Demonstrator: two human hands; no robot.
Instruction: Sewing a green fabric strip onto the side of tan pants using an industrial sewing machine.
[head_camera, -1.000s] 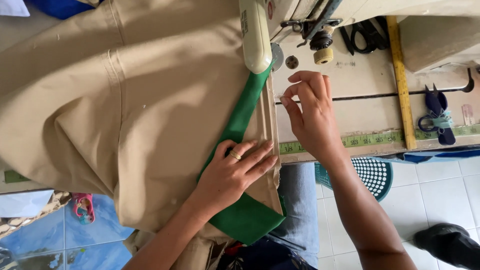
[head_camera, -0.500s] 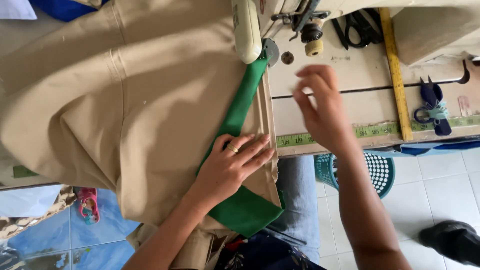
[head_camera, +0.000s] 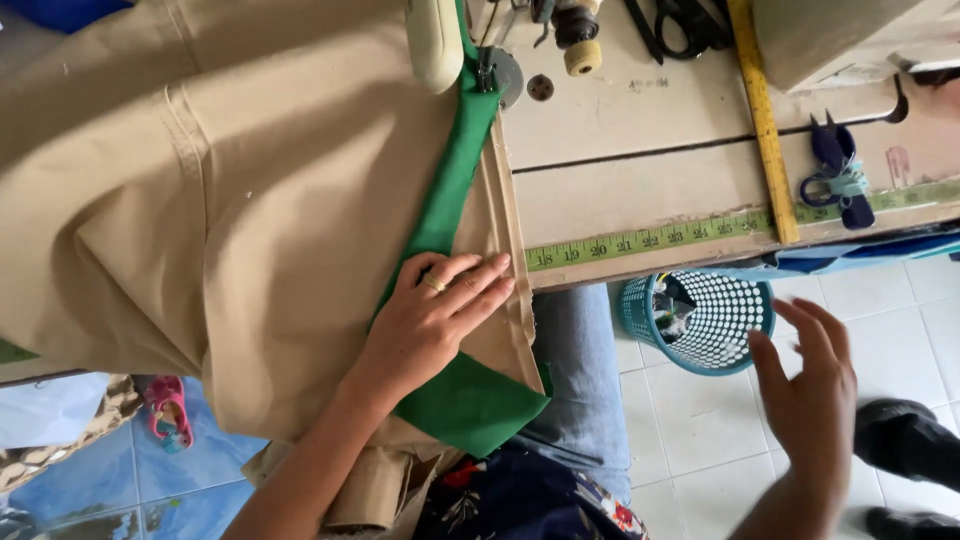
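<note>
Floor: pale square tiles (head_camera: 700, 420) at 4 o'clock; blue tiles (head_camera: 90, 490) at 8 o'clock.
Tabletop: worn light wood (head_camera: 640, 130) at 1 o'clock, a measuring strip (head_camera: 650, 240) along its near edge.
Basket: teal, perforated (head_camera: 720, 320), on the floor just below the tabletop's edge.
Light: even daylight, soft shadows.
</note>
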